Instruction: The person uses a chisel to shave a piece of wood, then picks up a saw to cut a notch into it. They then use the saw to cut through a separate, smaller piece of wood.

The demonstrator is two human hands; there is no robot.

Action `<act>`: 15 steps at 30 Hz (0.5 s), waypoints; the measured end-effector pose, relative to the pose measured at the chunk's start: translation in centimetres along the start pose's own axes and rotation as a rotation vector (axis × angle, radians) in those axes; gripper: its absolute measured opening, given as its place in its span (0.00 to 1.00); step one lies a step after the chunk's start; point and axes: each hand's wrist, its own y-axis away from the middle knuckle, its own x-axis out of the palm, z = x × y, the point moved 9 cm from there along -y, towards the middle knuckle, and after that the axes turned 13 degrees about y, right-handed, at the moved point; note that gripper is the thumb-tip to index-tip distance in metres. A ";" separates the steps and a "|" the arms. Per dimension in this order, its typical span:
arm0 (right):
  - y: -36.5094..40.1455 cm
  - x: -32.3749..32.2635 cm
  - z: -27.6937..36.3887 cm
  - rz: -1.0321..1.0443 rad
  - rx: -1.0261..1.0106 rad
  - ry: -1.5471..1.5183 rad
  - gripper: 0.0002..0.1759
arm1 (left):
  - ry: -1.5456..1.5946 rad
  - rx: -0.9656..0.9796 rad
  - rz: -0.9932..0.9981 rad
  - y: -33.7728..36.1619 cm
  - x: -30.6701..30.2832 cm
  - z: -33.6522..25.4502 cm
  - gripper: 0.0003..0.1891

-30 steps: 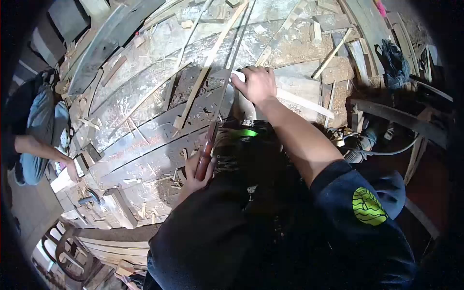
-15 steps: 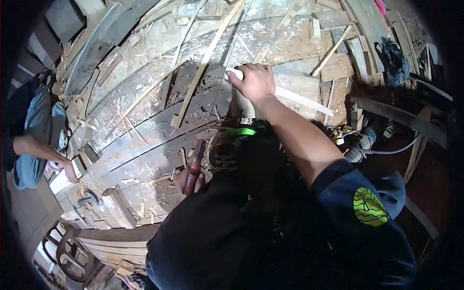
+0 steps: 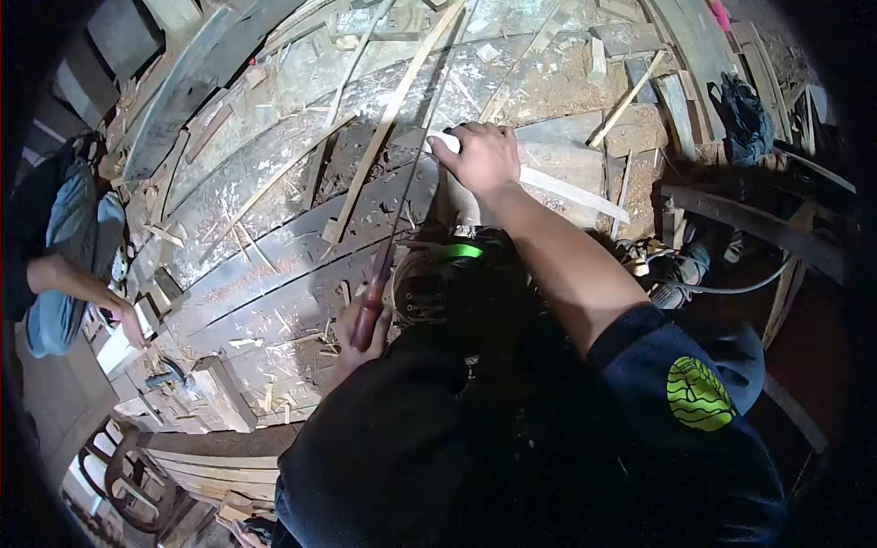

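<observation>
My left hand (image 3: 354,331) is wrapped around the reddish-brown wooden handle of a saw (image 3: 373,306). The blade runs up and away, looking thin and edge-on, past the near end of a pale wood strip (image 3: 571,194). Whether its teeth touch the strip is too fine to make out. My right hand (image 3: 482,155) grips that strip near its left end, thumb on the left, with the white end showing beside the thumb. A shoe (image 3: 420,290) of mine is below the strip, partly in shadow.
Long thin battens (image 3: 388,119), shavings and offcuts lie over the worn planks. At left, another person's hand (image 3: 132,324) rests on a pale block (image 3: 119,345). A wood block (image 3: 224,395) lies at lower left, and a dark plastic bag (image 3: 744,119) hangs at right.
My left hand has pushed the saw slightly up and away from me, and more of the blade shows. My right hand and the strip stay in place.
</observation>
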 end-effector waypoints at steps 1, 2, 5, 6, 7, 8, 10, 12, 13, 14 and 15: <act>0.0 -0.2 0.0 -0.008 0.002 -0.009 0.30 | 0.012 -0.161 -0.039 1.9 -0.7 0.9 0.08; 0.0 -0.3 0.1 -0.017 0.003 -0.018 0.30 | 0.012 -0.164 -0.040 3.1 -0.8 1.1 0.08; 0.0 -0.2 0.1 0.006 0.017 -0.031 0.30 | 0.338 -0.142 -0.106 4.7 -1.3 4.3 0.08; -0.1 -0.1 0.1 -0.005 0.008 -0.031 0.31 | 0.091 0.006 -0.168 4.6 -2.3 6.5 0.08; -0.2 -0.3 0.2 -0.011 0.002 -0.033 0.31 | -0.157 0.154 -0.226 2.8 -2.0 2.8 0.08; -0.2 -0.2 0.2 0.009 -0.010 -0.024 0.30 | -0.041 0.101 -0.035 1.0 -0.5 0.7 0.07; -0.1 0.2 0.1 -0.017 -0.028 -0.039 0.30 | -0.062 0.296 0.085 -2.5 1.7 -1.6 0.06; 0.0 0.1 0.0 -0.040 -0.019 -0.034 0.31 | -0.048 0.315 0.049 -5.8 3.2 -4.2 0.06; 0.1 -0.3 0.1 -0.059 -0.015 -0.032 0.31 | -0.035 0.327 0.008 -6.4 3.4 -5.2 0.06; -0.1 0.0 0.0 0.028 -0.017 -0.032 0.31 | 0.042 0.276 -0.017 -6.4 3.2 -4.9 0.06; -0.1 0.1 0.2 0.029 -0.022 -0.033 0.31 | 0.117 0.228 -0.046 -6.5 2.9 -4.6 0.06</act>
